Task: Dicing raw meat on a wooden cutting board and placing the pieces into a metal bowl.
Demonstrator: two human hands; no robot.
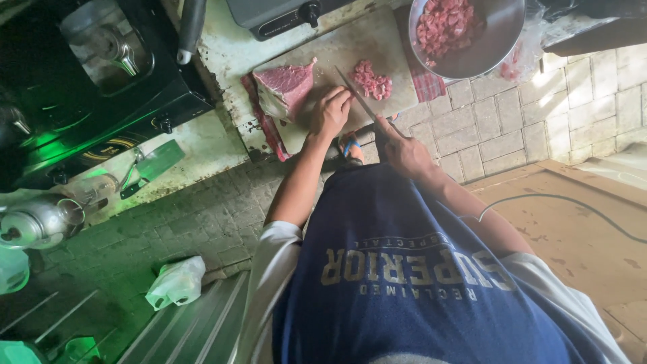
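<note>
My left hand (330, 111) rests knuckles up on a pale cutting board (377, 40), fingers curled. It lies just right of a large slab of raw red meat (286, 84). Whatever is under the fingers is hidden. My right hand (404, 152) grips the handle of a long knife (357, 94). Its blade slants across the board beside my left fingertips. A small pile of diced meat (372, 81) lies on the board beyond the blade.
A metal bowl (502, 34) of diced meat stands at the board's far right, with a red checked cloth (428, 84) under it. At left are a black stove (101, 67) and a metal kettle (40, 219). On the floor are a white bag (176, 282) and a cable (559, 199).
</note>
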